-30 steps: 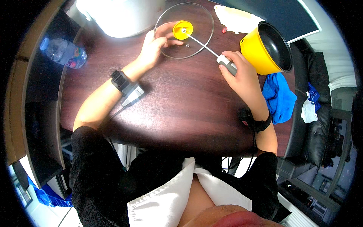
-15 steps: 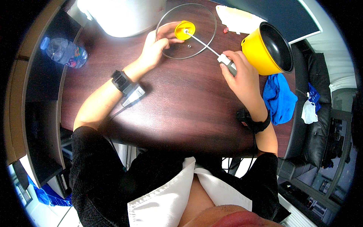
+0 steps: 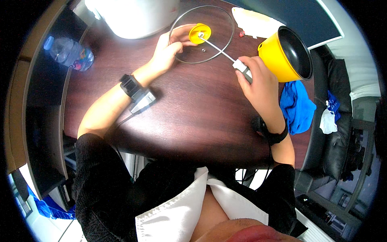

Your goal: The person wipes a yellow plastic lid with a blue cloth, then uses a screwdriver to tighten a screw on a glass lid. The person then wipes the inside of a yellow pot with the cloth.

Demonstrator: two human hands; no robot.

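Note:
A round glass lid (image 3: 217, 24) with a metal rim stands tilted at the far middle of the table. My left hand (image 3: 170, 49) is closed on its left side, thumb in front and fingers seen behind the glass. Near the lid's centre is a yellow round knob (image 3: 204, 31). In my right hand (image 3: 260, 78) is a screwdriver (image 3: 219, 50) with a grey and white handle. Its shaft slants up to the left, and its tip meets the small fastener at the middle of the knob. A tiny metal piece (image 3: 203, 50) shows just below the knob.
Right of the lid a yellow pot (image 3: 272, 58) with a black inside lies tilted, beside a blue cloth (image 3: 298, 107). A white vessel (image 3: 137, 18) stands at the far left, and a plastic bottle (image 3: 70, 54) on the left side. A small grey device (image 3: 143, 101) lies near my left wrist.
Both hands keep their hold, with the screwdriver still at the knob. Nearly everything has shifted only a few pixels in the picture.

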